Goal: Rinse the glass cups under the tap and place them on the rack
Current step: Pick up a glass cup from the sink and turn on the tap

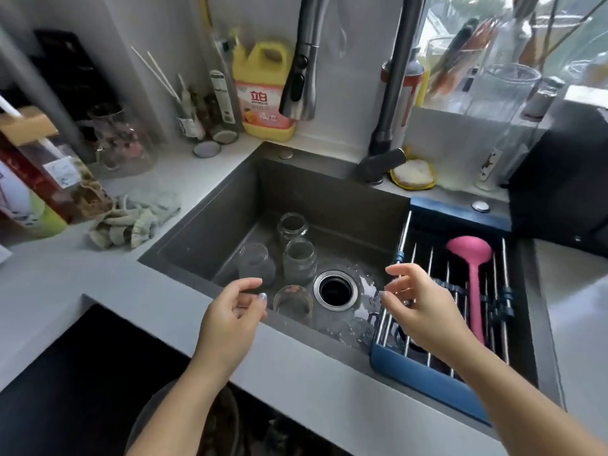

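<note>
Several clear glass cups stand in the dark sink [204, 232], left of the drain [335, 290]: a far one [292, 225], a ribbed one [256, 264], a middle one [299, 261] and a near one [292, 301]. Above the sink's near edge hovers my left hand [232, 319], fingers loosely curled and empty, close to the near cup. My right hand [418, 306] is spread over the left edge of the blue roll-up rack [424, 366], holding nothing. The grey tap spout [301, 77] hangs over the sink with no water running.
A pink ladle [473, 278] lies on the rack. A yellow detergent bottle [265, 93], jars and a crumpled cloth [135, 218] sit on the left counter. A sponge [413, 174] lies behind the tap base. Tall glass containers [503, 103] stand by the window.
</note>
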`<state>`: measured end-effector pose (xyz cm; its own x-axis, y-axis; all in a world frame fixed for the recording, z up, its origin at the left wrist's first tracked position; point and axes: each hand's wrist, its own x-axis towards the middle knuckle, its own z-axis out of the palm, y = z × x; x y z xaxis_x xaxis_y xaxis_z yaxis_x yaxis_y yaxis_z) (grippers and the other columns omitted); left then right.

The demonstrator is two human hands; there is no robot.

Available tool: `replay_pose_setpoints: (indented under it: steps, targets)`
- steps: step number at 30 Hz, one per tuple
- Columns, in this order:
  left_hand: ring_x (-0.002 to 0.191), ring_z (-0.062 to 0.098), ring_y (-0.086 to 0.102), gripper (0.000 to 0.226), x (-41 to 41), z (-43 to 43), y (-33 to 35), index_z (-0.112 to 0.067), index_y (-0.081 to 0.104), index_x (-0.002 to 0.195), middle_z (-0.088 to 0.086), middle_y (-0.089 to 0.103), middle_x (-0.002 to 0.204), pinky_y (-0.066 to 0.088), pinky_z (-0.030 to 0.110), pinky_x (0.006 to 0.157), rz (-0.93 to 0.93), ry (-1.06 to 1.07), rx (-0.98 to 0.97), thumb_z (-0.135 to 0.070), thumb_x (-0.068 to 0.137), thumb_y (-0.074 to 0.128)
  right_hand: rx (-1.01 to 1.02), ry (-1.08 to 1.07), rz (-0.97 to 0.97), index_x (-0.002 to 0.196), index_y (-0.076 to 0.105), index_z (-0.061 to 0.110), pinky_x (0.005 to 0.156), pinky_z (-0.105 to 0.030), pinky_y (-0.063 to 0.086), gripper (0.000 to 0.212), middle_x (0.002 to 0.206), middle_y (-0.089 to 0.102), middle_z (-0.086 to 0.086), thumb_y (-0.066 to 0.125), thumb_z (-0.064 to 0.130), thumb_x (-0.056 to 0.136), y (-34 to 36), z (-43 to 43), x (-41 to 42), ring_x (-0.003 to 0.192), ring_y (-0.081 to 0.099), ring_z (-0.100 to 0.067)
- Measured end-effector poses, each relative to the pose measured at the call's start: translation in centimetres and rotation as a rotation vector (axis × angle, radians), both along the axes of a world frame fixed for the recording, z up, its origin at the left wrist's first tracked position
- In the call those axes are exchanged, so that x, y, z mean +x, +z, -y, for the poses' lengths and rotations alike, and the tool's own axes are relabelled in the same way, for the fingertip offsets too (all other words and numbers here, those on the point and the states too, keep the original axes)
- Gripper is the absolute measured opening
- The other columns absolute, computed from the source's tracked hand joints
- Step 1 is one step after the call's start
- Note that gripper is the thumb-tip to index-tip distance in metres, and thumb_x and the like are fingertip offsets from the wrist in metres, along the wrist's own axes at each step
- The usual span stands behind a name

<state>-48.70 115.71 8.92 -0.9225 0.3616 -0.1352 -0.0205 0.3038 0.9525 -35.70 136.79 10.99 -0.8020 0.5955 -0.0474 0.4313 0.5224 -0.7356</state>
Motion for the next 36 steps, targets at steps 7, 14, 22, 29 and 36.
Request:
replay_pose_setpoints:
  steps: [7, 14, 22, 29, 36]
  targets:
    - [0.079, 0.021, 0.062, 0.02, -5.2, -2.3, -0.9, -0.028, 0.059, 0.097, 0.004, 0.063, 0.083, 0.051, 0.036, 0.077, 0.055, 0.07, -0.131, -0.013, 0.085, 0.061, -0.06, 0.175, 0.152, 0.115, 0.051, 0.019, 0.076, -0.025, 0.041, 0.036, 0.086, 0.061, 0.006, 0.062, 0.023, 0.081, -4.0, -1.6, -8.4, 0.082, 0.058, -0.015]
    - [0.074, 0.016, 0.055, 0.032, -7.5, -4.5, -4.0, -0.018, 0.059, 0.112, -0.001, 0.057, 0.081, 0.044, 0.023, 0.075, 0.05, 0.054, -0.349, -0.016, 0.08, 0.065, -0.06, 0.279, 0.499, 0.107, 0.056, 0.005, 0.072, -0.028, 0.039, 0.034, 0.107, 0.067, -0.015, 0.056, 0.03, 0.084, -11.7, -0.8, -15.7, 0.104, 0.059, -0.031]
    - [0.056, 0.002, 0.048, 0.033, -8.0, -5.1, -5.7, -0.022, 0.059, 0.113, -0.013, 0.047, 0.077, 0.042, 0.016, 0.068, -0.018, 0.016, -0.386, -0.017, 0.08, 0.064, 0.043, 0.357, 0.763, 0.11, 0.056, 0.0, 0.085, -0.033, 0.048, 0.032, 0.117, 0.064, -0.02, 0.044, 0.013, 0.084, -17.7, 0.6, -17.7, 0.108, 0.06, -0.034]
    - [0.069, 0.003, 0.049, 0.038, -8.1, -6.1, -5.3, -0.024, 0.056, 0.117, -0.009, 0.051, 0.092, 0.04, 0.015, 0.074, 0.04, -0.052, -0.37, -0.02, 0.081, 0.064, -0.04, 0.273, 0.673, 0.059, 0.041, 0.012, 0.062, -0.028, 0.045, 0.022, 0.095, 0.07, -0.021, 0.049, 0.011, 0.079, -15.0, -0.2, -17.1, 0.088, 0.066, -0.033]
    - [0.109, 0.016, 0.054, 0.072, -8.2, -9.5, -2.8, -0.038, 0.031, 0.136, 0.0, 0.049, 0.126, 0.049, 0.033, 0.084, 0.521, -0.135, -0.06, -0.026, 0.077, 0.071, -0.259, 0.014, 0.214, 0.069, 0.059, 0.003, 0.06, -0.036, 0.062, 0.012, 0.056, 0.071, -0.012, 0.053, 0.011, 0.077, -4.7, -4.5, -15.3, 0.048, 0.069, -0.02]
